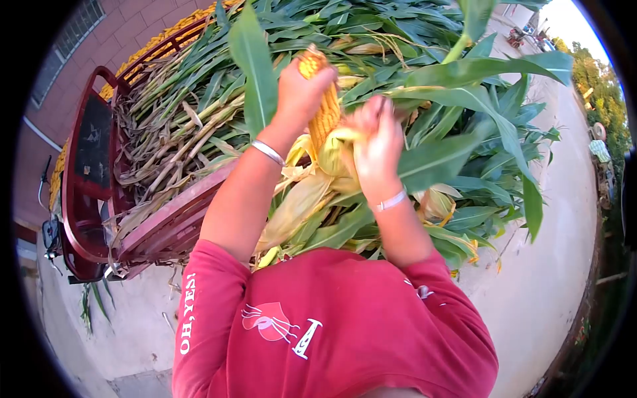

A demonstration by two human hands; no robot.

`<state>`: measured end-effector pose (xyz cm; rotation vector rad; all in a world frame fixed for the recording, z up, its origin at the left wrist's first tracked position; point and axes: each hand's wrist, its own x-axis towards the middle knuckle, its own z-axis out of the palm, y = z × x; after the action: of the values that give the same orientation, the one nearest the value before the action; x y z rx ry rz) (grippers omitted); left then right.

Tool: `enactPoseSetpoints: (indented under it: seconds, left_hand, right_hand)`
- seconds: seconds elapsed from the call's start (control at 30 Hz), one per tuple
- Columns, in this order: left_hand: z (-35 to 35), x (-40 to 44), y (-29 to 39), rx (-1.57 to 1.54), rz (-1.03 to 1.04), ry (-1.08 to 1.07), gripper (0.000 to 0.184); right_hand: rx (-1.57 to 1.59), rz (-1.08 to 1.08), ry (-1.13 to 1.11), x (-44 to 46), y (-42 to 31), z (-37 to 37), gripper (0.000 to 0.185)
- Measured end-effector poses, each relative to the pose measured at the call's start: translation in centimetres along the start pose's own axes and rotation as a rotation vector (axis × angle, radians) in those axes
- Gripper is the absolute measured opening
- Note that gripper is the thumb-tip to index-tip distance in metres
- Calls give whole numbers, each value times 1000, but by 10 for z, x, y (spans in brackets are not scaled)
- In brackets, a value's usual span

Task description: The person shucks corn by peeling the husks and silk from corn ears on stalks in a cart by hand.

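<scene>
My left hand point(300, 93) is wrapped round the upper part of a yellow corn cob point(325, 118), which stands tilted over the pile. Pale husk point(337, 156) still surrounds the cob's lower end. Beside it, my right hand point(377, 142) is closed on the husk at the cob's lower right; its fingertips are blurred. Loose dry husks point(292, 209) hang below both hands. Long green corn leaves point(438, 159) spread behind and to the right of my right hand.
A red metal cart point(169, 215) holds a heap of corn stalks point(179, 129). More yellow cobs point(174, 30) lie behind its far rail, near a brick wall point(136, 30). Concrete ground point(544, 265) runs along the right, with bushes point(594, 83) beyond.
</scene>
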<state>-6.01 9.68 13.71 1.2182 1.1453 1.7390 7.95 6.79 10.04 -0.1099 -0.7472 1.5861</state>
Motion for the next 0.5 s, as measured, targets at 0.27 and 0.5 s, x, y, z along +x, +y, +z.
enactPoseSetpoints:
  seconds: [0.27,0.5]
  left_hand:
    - [-4,-5,-28,-91,-165,-71,17]
    - [27,-36,-27,70,25,-152,19]
  right_hand:
    - [-622,427,-34,-169,-4,-113,24]
    - [-1105,216,1,-137,-22,-113,38]
